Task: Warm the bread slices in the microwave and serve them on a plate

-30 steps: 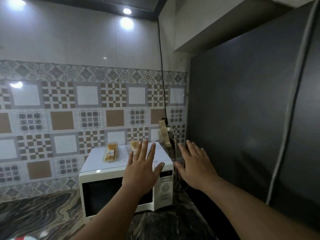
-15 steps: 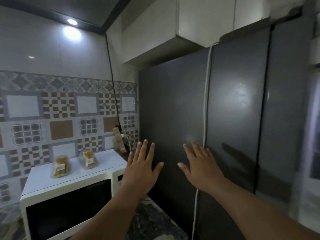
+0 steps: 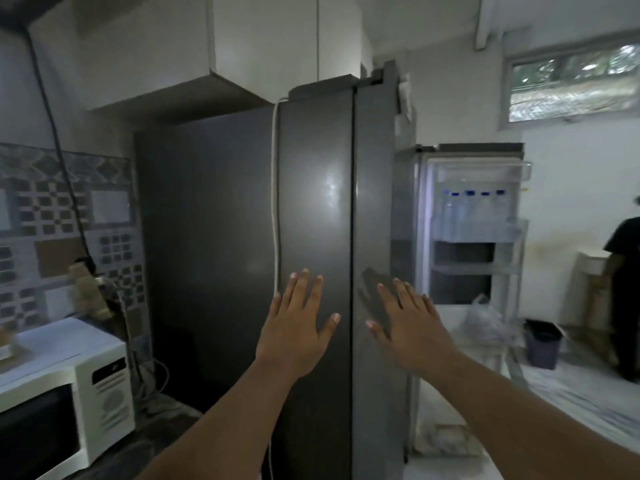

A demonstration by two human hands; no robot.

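White boxy microwave (image 3: pixel 65 407) at lower left, dark glass door, black control panel strip, ribbed grille; glossy top, with a blurred wrapped packet (image 3: pixel 6 344) at frame's far left edge, contents unclear. No plate in view. Left hand (image 3: pixel 294 336) raised, palm forward, fingers spread, holding nothing. Right hand (image 3: pixel 414 332) likewise splayed flat, empty. Both set against tall dark grey refrigerator (image 3: pixel 315 209), smooth satin doors with faint sheen, white cord (image 3: pixel 275 202) down its left edge. Patterned geometric wall tiles (image 3: pixel 52 216) behind microwave. Second fridge (image 3: pixel 474 230) beyond, door open, blue-capped bottles on shelf. Since half a second ago: view swung right, microwave slid toward frame edge, open fridge and window (image 3: pixel 573 84) newly visible; hand pose unchanged
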